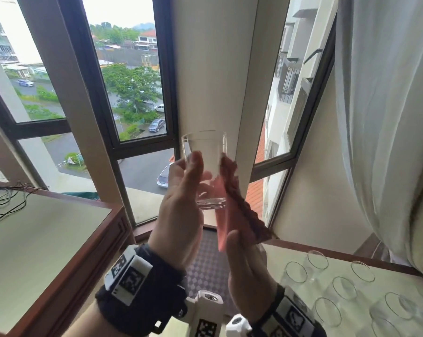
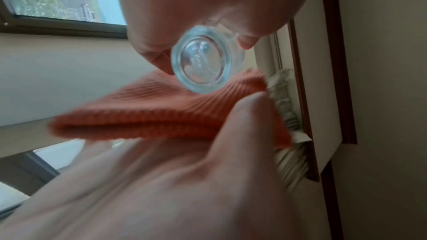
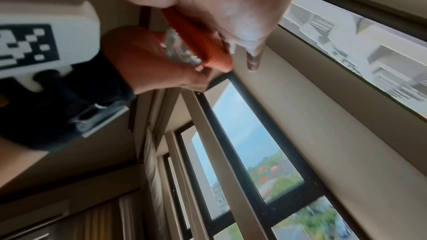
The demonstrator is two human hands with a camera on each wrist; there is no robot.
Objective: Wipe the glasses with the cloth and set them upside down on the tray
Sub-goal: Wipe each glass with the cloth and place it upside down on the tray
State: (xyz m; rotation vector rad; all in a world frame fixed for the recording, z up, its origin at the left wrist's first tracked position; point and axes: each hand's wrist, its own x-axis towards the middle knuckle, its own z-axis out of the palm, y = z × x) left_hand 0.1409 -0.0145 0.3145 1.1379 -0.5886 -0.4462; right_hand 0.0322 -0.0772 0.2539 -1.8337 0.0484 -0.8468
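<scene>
Left hand (image 1: pixel 181 205) grips a clear glass (image 1: pixel 205 166), held upright in the air in front of the window (image 1: pixel 123 76), rim up, thick base down. Thumb lies along the near side, the other fingers wrap the far side and show through the wall. From the left wrist view the round base (image 2: pixel 201 65) points at the camera, with fingers curled round it from above.

Right hand (image 1: pixel 249 271) holds an orange ribbed cloth (image 1: pixel 239 203), folded, pressed flat against the right side of the glass. The thumb (image 2: pixel 245 116) pins the fold; the other fingers run behind the cloth, mostly straight. In the right wrist view the cloth (image 3: pixel 201 43) sits between the right hand's fingers and the glass (image 3: pixel 175 48).

Lower right, on the desk (image 1: pixel 351 257): a group of clear glasses (image 1: pixel 344 288) stand with open rims up, close together, some touching. Whether they sit on a tray cannot be told.

Second desk (image 1: pixel 40 239) at left, with thin black wires (image 1: pixel 4 200) at its far corner. White curtain (image 1: pixel 385 117) hangs at right. Motion blur in both wrist views.
</scene>
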